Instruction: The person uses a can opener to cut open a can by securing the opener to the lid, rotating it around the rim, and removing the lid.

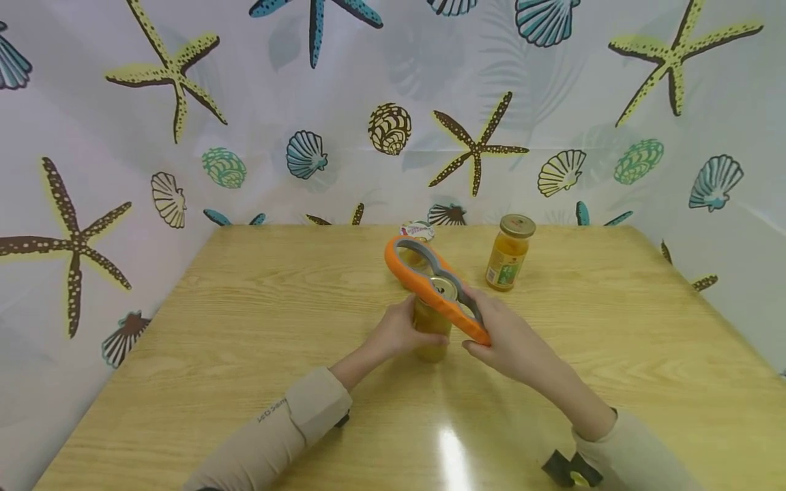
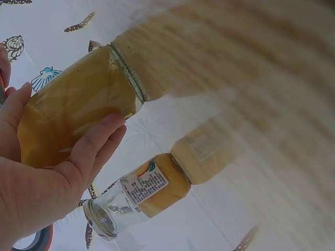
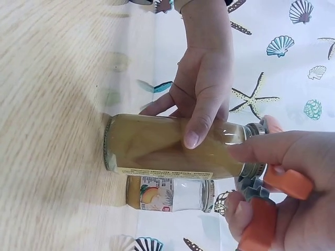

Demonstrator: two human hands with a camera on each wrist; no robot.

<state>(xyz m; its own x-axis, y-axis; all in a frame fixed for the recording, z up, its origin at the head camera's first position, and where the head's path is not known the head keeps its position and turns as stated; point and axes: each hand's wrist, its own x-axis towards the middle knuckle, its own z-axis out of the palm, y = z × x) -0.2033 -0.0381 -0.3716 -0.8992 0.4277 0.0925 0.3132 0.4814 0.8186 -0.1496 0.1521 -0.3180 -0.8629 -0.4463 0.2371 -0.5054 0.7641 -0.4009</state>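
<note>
- Glass jar (image 1: 437, 319) stands upright on the surface (image 1: 295, 293), long axis vertical, lid (image 1: 445, 288) up.
- Probably weighty, rigid, slick and breakable; best held around its straight middle, where the left hand (image 1: 402, 331) grips it.
- Right hand (image 1: 506, 334) holds the orange opener (image 1: 453, 314), slanted, its loop at the lid.

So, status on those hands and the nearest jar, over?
Left hand gripping nearest jar; right hand holding orange opener at its lid. Jar upright, lid on. Second jar close behind, third jar farther right; neither apparently blocking.
</note>
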